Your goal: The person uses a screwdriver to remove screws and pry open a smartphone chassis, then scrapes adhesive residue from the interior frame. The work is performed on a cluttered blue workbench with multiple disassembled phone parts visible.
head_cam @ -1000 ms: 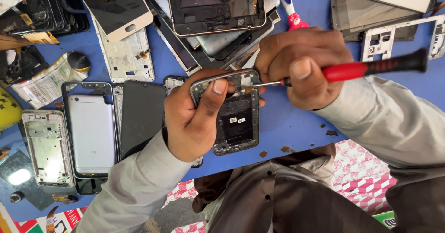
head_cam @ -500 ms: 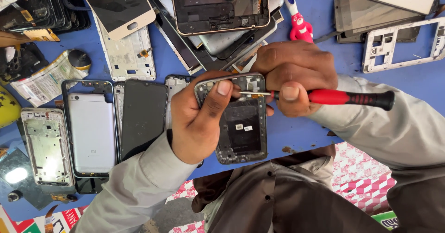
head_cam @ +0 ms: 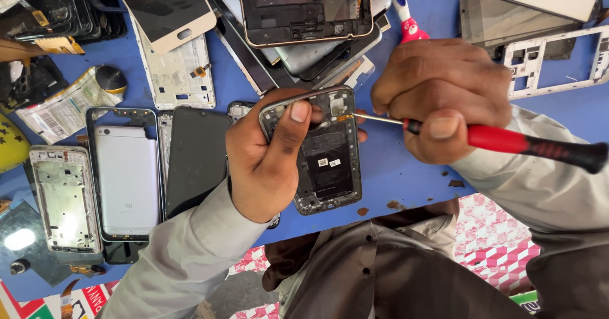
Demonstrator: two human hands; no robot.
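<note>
Nearest the camera, at the middle of the frame, the left hand (head_cam: 266, 160) was closed around an opened phone body (head_cam: 320, 151), thumb pressed flat on its upper left corner and the other fingers wrapped behind it, so the dark inner side with its small label faced up. That phone body sat just above the blue worktop (head_cam: 406, 186), tilted slightly. To its right, the right hand (head_cam: 444, 97) was clenched in a tight fist on a screwdriver (head_cam: 507, 141) with a red and black handle; the thin metal shaft ran left and its tip touched the phone body's upper right edge.

Left of the held piece, a black screen panel (head_cam: 196, 157), a silver back cover (head_cam: 125, 179) in a dark frame and a bare metal midframe (head_cam: 63, 198) lay side by side on the worktop. Farther up, a white phone frame (head_cam: 174, 71) lay beneath a gold-edged screen (head_cam: 162, 8), and a stack of dark tablets and screens (head_cam: 304, 14) filled the upper middle. A pink and blue tool handle (head_cam: 406, 14) poked out beside that stack, and a white perforated frame (head_cam: 552, 62) lay at the upper right.
</note>
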